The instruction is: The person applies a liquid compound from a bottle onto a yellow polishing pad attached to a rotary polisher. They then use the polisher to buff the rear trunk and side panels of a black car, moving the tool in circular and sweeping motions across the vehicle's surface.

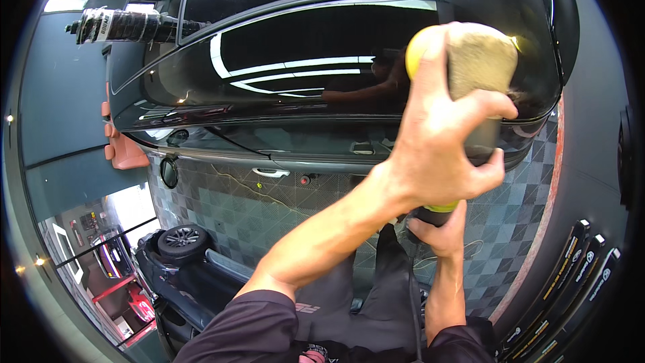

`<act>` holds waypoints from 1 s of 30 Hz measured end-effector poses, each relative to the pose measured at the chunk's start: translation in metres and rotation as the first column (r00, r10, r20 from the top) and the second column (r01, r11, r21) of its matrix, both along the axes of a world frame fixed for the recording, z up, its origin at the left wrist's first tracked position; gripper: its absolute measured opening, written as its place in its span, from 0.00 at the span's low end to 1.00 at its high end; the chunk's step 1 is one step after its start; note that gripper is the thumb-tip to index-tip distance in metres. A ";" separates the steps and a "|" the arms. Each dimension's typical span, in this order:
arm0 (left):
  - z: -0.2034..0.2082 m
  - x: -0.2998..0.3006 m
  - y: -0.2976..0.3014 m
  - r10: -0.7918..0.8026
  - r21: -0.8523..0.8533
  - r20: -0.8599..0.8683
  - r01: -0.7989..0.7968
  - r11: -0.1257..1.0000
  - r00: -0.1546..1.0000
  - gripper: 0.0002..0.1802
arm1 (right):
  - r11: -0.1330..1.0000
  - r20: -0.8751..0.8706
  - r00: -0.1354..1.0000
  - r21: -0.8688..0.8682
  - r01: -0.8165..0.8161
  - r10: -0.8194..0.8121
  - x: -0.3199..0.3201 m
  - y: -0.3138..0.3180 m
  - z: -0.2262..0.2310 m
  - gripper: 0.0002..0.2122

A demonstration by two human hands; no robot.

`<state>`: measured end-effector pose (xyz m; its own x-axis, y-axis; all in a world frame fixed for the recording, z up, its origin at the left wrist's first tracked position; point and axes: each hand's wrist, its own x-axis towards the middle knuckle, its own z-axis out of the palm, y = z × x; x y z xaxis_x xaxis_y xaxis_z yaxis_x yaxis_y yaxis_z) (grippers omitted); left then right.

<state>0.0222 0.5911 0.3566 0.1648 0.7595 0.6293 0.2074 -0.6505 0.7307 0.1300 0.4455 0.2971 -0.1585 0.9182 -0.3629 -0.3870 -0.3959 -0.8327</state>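
A handheld polisher (481, 60) with a worn khaki head is held over the right part of a glossy black car body (295, 40). A yellow foam pad (418, 52) shows at the left of the head. My left hand (433, 138) curls its fingers around the head from above. Below it, my right hand (443, 232) grips the dark handle, near a yellow-green band. The left hand hides much of the tool's middle. Whether the pad touches the paint, I cannot tell.
A thin cord (255, 191) runs over the checkered tile floor (242, 212). Behind me at lower left stands another dark car (215, 289). Long black boards (561, 289) lean at lower right. A wrapped black roll (127, 27) is at upper left, above brown seats (124, 151).
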 end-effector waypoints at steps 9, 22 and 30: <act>-0.012 -0.124 -0.032 0.200 0.038 -0.128 -0.196 0.980 0.971 0.27 | 0.942 0.310 0.941 0.256 -0.219 0.134 -0.073 0.014 -0.011 0.42; -0.015 -0.080 -0.026 0.115 0.042 -0.114 -0.111 0.993 0.987 0.27 | 0.975 0.307 0.943 0.130 -0.178 0.131 -0.035 -0.010 -0.061 0.40; -0.015 -0.067 -0.020 0.046 0.006 -0.083 -0.046 0.999 0.995 0.28 | 0.977 0.173 0.969 0.096 -0.193 0.174 -0.042 -0.003 -0.054 0.30</act>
<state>-0.0449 0.5708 0.3418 0.1816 0.7650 0.6179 0.2973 -0.6417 0.7070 0.0877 0.4425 0.2432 -0.2755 0.9150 -0.2949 -0.1723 -0.3488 -0.9212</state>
